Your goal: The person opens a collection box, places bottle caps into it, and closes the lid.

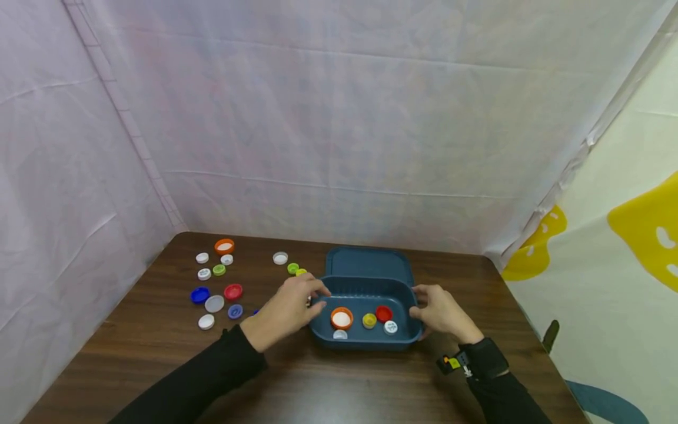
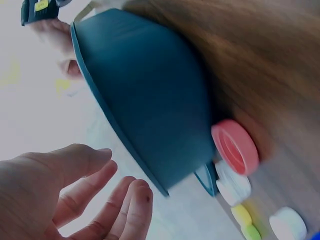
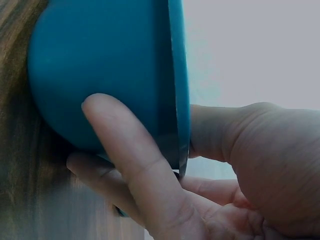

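Observation:
A dark blue-green plastic container (image 1: 365, 340) stands on the table with several bottle caps inside: an orange cap (image 1: 341, 318), a yellow cap (image 1: 369, 321), a red cap (image 1: 384, 313) and white ones such as a white cap (image 1: 390, 327). My right hand (image 1: 441, 310) holds its right wall, thumb over the rim and fingers (image 3: 130, 145) along the outside. Over the left rim hovers my left hand (image 1: 288, 306), its fingers loosely bent with nothing between them. In the left wrist view a pinkish-red cap (image 2: 236, 147) lies by the container's outer wall.
Behind the container lies a matching flat lid (image 1: 368, 264). Scattered over the left of the wooden table (image 1: 339, 388) are loose caps, among them a blue cap (image 1: 199, 295), a red one and several white ones. White sheets (image 1: 328, 118) hang behind and at the left.

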{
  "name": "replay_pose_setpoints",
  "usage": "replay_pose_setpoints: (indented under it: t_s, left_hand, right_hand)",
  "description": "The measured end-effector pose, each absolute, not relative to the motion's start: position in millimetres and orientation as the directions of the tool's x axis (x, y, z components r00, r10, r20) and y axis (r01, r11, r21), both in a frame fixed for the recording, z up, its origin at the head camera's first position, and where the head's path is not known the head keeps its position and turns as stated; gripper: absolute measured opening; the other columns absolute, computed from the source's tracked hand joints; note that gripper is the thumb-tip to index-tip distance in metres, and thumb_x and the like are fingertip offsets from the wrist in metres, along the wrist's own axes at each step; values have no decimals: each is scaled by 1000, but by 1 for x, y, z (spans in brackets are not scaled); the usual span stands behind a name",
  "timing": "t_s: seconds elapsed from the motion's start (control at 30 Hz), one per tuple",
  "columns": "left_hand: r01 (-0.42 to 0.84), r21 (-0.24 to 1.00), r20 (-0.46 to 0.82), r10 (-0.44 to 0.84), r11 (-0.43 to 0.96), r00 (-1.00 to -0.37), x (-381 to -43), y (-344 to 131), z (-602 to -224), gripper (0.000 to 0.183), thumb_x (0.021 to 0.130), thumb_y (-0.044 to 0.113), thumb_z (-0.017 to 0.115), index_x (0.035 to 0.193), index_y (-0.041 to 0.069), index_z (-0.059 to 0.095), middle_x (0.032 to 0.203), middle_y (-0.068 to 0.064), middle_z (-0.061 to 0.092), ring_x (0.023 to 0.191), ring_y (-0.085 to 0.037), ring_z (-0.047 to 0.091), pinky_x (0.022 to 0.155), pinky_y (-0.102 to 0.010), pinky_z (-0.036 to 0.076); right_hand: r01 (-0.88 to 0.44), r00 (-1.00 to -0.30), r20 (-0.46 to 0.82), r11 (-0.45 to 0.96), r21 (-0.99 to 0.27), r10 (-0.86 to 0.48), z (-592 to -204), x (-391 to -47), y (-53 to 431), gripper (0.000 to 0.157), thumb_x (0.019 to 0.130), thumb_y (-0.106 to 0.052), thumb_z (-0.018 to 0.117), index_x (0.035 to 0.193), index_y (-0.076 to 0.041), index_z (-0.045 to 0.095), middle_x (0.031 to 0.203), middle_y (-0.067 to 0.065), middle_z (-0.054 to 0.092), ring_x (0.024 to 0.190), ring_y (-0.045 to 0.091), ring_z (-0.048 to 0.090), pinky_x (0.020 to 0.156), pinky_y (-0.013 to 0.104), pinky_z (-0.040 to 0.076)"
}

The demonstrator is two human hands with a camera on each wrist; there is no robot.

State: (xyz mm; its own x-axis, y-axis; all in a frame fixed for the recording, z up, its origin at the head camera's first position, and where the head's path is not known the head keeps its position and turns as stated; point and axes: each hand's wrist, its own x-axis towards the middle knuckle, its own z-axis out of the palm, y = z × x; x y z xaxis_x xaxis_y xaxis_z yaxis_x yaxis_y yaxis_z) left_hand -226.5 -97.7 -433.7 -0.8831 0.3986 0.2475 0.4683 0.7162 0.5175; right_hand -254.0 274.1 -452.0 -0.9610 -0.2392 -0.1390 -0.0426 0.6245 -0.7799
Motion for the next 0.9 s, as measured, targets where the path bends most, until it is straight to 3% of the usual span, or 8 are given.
replay_pose_setpoints:
  t_s: [0.2, 0.5, 0.7, 0.9]
  left_hand:
    - [410, 517, 242, 331, 751, -912, -231, -119, -433, 29, 101, 10, 92, 129, 6, 85, 123, -14, 81, 112, -30, 82, 94, -44, 73]
    - [279, 490, 132, 246, 826, -960, -237, -148, -443, 37, 103, 16, 91, 138, 10, 81, 131, -13, 78, 120, -29, 80, 105, -52, 70]
    - [244, 501, 43, 258, 830, -965, -236, -163, -449, 37, 104, 16, 89, 139, 7, 81, 136, -16, 77, 125, -34, 77, 111, -55, 68]
    - [270, 493, 18, 300, 827, -954, -234, -170, -454, 36, 102, 15, 91, 135, 5, 82, 130, -16, 77, 123, -32, 76, 112, -56, 66]
  right_hand:
    - [-36, -960, -144, 616, -787, -239, -452, -254, 274, 61, 105, -1, 77, 160, 15, 56, 150, 41, 71, 79, 25, 85, 62, 45, 71]
    - [-38, -960, -142, 616, -787, -241, -452, -254, 274, 60, 105, -1, 77, 160, 15, 57, 149, 42, 71, 81, 26, 85, 62, 45, 72]
    - [-43, -959, -141, 622, -782, -244, -453, -254, 274, 60, 105, -2, 77, 160, 15, 57, 149, 41, 72, 79, 25, 85, 62, 44, 71]
    - [-47, -959, -141, 624, -780, -248, -454, -255, 275, 60, 106, -2, 77, 160, 15, 57, 149, 41, 71, 78, 25, 85, 62, 44, 71]
